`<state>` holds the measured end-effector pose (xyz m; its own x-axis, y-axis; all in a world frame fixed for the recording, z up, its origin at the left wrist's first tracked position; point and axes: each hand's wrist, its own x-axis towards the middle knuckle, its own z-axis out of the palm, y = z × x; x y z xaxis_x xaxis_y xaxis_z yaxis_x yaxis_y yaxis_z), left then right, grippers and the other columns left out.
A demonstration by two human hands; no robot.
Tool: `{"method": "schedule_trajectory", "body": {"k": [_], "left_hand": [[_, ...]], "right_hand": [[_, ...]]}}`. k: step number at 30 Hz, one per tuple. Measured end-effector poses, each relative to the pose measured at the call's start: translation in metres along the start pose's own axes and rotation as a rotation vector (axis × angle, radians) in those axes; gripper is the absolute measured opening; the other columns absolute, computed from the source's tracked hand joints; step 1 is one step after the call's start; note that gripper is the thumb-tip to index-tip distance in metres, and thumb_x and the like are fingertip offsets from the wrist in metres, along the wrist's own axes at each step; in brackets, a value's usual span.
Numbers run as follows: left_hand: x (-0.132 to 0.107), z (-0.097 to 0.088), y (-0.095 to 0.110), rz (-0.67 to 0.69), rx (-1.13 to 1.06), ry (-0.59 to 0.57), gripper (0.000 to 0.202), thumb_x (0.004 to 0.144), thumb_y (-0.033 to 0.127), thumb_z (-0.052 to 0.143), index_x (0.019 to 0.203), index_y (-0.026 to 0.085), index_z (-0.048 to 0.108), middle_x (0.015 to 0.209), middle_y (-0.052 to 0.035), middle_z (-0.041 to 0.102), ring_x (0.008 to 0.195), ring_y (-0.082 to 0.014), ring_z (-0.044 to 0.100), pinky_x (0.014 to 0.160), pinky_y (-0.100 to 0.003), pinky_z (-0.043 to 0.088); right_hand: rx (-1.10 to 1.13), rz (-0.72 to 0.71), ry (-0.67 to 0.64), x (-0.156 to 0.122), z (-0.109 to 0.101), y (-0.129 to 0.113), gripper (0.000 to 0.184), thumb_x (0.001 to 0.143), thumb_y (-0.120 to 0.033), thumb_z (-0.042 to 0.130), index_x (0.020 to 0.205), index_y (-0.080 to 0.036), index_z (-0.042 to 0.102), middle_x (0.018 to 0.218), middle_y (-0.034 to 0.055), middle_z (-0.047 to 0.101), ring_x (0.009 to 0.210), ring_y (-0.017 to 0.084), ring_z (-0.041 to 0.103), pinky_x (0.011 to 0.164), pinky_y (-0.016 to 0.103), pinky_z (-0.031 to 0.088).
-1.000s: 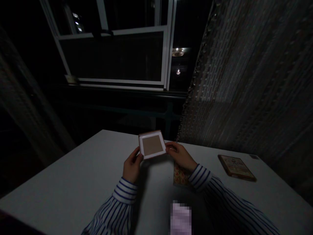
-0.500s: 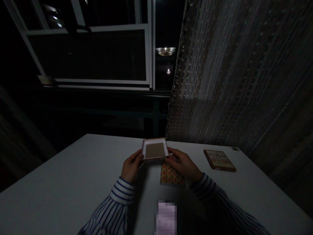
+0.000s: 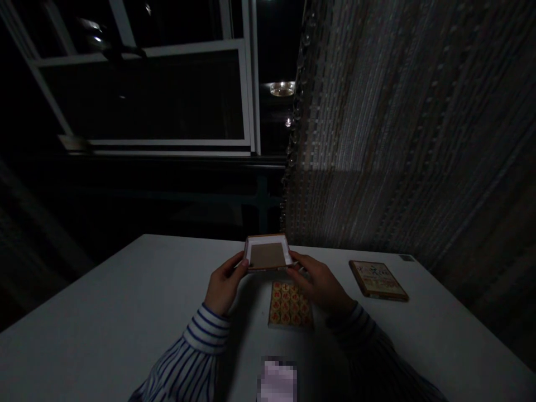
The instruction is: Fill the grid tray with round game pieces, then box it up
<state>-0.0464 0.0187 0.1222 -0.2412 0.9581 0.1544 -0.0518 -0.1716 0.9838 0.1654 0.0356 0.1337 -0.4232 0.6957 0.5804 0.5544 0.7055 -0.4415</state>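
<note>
Both hands hold a small square box tray [image 3: 268, 254] with a white rim and a brown inside, lifted a little above the white table [image 3: 104, 324]. My left hand [image 3: 223, 286] pinches its left edge. My right hand [image 3: 320, 282] grips its right edge. Below the tray, on the table between my hands, lies a square block of round pieces with red marks [image 3: 290, 304], set in rows. Both sleeves are white with dark stripes.
A flat square box lid with a printed picture [image 3: 378, 280] lies on the table to the right. A bead curtain [image 3: 397, 139] hangs behind the table's far right. A dark window with a white frame [image 3: 146, 100] is beyond. The room is dim.
The tray has tilted flatter and moved slightly away from me. The block of pieces, partly hidden under my right wrist before, now shows in full. The camera has shifted right.
</note>
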Motion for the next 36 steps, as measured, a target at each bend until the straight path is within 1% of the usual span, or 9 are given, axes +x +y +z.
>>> {"method": "schedule_trajectory", "body": {"k": [3,7,14,17,21,23,30,33,36], "left_hand": [[0.007,0.006,0.002,0.009,-0.013,-0.008,0.044,0.066,0.035,0.058,0.103,0.011,0.054,0.103,-0.0094,0.059,0.092,-0.0195,0.055,0.084,-0.033,0.043],[0.018,0.010,-0.004,0.007,-0.038,-0.059,0.042,0.066,0.035,0.057,0.101,0.011,0.056,0.101,-0.0094,0.060,0.092,-0.0203,0.055,0.082,-0.035,0.045],[0.031,0.012,-0.002,-0.031,0.078,-0.100,0.043,0.065,0.041,0.056,0.096,0.011,0.058,0.092,-0.0087,0.062,0.084,-0.0192,0.057,0.076,-0.034,0.047],[0.033,0.013,0.003,0.004,0.172,-0.108,0.042,0.064,0.042,0.056,0.094,0.012,0.060,0.091,-0.0083,0.063,0.082,-0.0203,0.057,0.073,-0.034,0.047],[0.035,0.014,0.009,0.112,0.308,-0.072,0.036,0.065,0.040,0.055,0.089,0.015,0.063,0.090,-0.0072,0.064,0.089,-0.0209,0.055,0.084,-0.034,0.040],[0.034,0.015,0.013,0.146,0.344,-0.064,0.035,0.066,0.039,0.055,0.092,0.017,0.061,0.093,-0.0064,0.063,0.091,-0.0200,0.054,0.086,-0.033,0.038],[0.033,0.014,0.022,0.260,0.365,-0.214,0.043,0.055,0.028,0.066,0.097,0.024,0.059,0.103,-0.0030,0.059,0.099,-0.0207,0.050,0.092,-0.035,0.031],[0.035,0.010,0.020,0.261,0.368,-0.242,0.040,0.054,0.027,0.066,0.094,0.024,0.061,0.100,-0.0026,0.060,0.098,-0.0212,0.050,0.093,-0.035,0.031],[0.037,0.006,0.016,0.282,0.395,-0.252,0.035,0.058,0.028,0.063,0.092,0.024,0.062,0.097,-0.0025,0.062,0.095,-0.0209,0.053,0.090,-0.034,0.035]], "right_hand": [[-0.137,-0.067,0.043,0.002,-0.004,0.006,0.042,0.078,-0.030,0.045,0.117,-0.017,0.039,0.104,0.0084,0.055,0.094,0.018,0.050,0.080,0.033,0.041],[-0.313,-0.127,0.063,0.005,-0.008,0.015,0.036,0.078,-0.032,0.044,0.111,-0.017,0.046,0.103,0.0098,0.056,0.093,0.020,0.050,0.078,0.036,0.040],[-0.348,-0.191,0.015,0.012,-0.011,0.026,0.030,0.079,-0.034,0.043,0.103,-0.017,0.050,0.100,0.0097,0.058,0.090,0.019,0.052,0.075,0.034,0.040],[-0.344,-0.175,0.002,0.011,-0.013,0.029,0.030,0.079,-0.035,0.042,0.101,-0.017,0.051,0.098,0.0097,0.058,0.089,0.019,0.053,0.075,0.034,0.040],[-0.337,-0.145,0.002,0.009,-0.016,0.031,0.030,0.079,-0.035,0.043,0.103,-0.018,0.050,0.099,0.0088,0.058,0.090,0.019,0.052,0.076,0.034,0.040],[-0.324,-0.122,-0.004,0.008,-0.018,0.032,0.030,0.079,-0.035,0.043,0.104,-0.019,0.050,0.100,0.0076,0.058,0.091,0.018,0.052,0.077,0.033,0.040],[-0.290,-0.031,-0.016,0.008,-0.018,0.032,0.029,0.079,-0.037,0.043,0.101,-0.020,0.051,0.097,0.0062,0.059,0.089,0.017,0.053,0.076,0.032,0.041],[-0.274,-0.011,-0.047,0.008,-0.015,0.032,0.028,0.079,-0.037,0.042,0.099,-0.021,0.052,0.093,0.0056,0.060,0.085,0.016,0.054,0.074,0.030,0.041],[-0.252,0.011,-0.077,0.007,-0.011,0.032,0.028,0.080,-0.038,0.039,0.099,-0.021,0.051,0.090,0.0056,0.060,0.082,0.016,0.054,0.072,0.030,0.040]]}}
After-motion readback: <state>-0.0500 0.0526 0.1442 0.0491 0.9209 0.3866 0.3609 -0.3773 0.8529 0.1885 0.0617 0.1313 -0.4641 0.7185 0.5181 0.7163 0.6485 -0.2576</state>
